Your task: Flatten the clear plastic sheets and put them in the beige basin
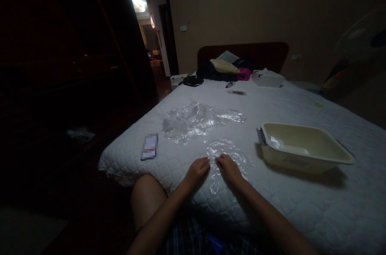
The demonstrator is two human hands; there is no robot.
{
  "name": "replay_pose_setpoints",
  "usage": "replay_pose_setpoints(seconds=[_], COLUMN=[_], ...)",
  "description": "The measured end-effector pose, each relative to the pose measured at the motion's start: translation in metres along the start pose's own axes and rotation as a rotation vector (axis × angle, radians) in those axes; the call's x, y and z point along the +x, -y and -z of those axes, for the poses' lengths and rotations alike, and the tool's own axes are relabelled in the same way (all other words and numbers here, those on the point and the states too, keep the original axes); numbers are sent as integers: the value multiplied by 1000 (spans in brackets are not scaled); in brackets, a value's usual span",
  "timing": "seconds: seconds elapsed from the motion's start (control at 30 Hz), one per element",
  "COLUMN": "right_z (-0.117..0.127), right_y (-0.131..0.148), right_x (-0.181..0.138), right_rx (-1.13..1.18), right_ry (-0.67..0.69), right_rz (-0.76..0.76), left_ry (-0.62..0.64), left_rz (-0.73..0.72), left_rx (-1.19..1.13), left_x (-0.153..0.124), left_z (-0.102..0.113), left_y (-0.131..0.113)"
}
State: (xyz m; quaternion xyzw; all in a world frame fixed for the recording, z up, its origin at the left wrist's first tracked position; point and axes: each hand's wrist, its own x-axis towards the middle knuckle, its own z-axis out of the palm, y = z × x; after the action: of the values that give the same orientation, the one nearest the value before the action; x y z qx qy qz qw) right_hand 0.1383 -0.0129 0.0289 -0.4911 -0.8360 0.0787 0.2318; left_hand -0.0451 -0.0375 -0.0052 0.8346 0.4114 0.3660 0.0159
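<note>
A clear, crinkled plastic bag (pixel 230 148) lies on the white quilted bed cover near its front edge. My left hand (pixel 198 170) is closed at the left side of this bag, fingertips pinched on the thin film. Close to its right, my right hand (pixel 228 168) also pinches the film, with part of the bag showing under and beyond it. A small gap separates the two hands. Farther up the bed spreads a larger heap of clear plastic bags (pixel 196 120), touched by neither hand.
A cream plastic basin (pixel 301 158) with grey handles stands to the right. On the left lies a phone (pixel 150 146). Toward the headboard (pixel 271 48) are a packaged pen-like item (pixel 237 92), a black pouch (pixel 193 81), a white box (pixel 267 78) and a pillow (pixel 224 66).
</note>
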Motion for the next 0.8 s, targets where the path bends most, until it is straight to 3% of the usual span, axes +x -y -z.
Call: replay_pose_setpoints(seconds=[0.1,0.4,0.53,0.67,0.8], right_z=[1,4,10,18,19], right_y=[-1,-5,-2,5,11], right_x=[0,2,0,-12,-35], right_rx=[7,29,53,0,-113], right_ry=[-16,7,-66,-78,-18], right_rz=[-4,-10,-4,165,452], left_ry=[53,58,40,-18,35], left_rz=[-34,-46,-13,24,-52], left_rx=[32,86,19,-27,27], left_x=[-4,-2,-2,-5,-11], left_z=[-4,-1,-2,-7,-7], left_y=[3,-4,-4,-2,-3])
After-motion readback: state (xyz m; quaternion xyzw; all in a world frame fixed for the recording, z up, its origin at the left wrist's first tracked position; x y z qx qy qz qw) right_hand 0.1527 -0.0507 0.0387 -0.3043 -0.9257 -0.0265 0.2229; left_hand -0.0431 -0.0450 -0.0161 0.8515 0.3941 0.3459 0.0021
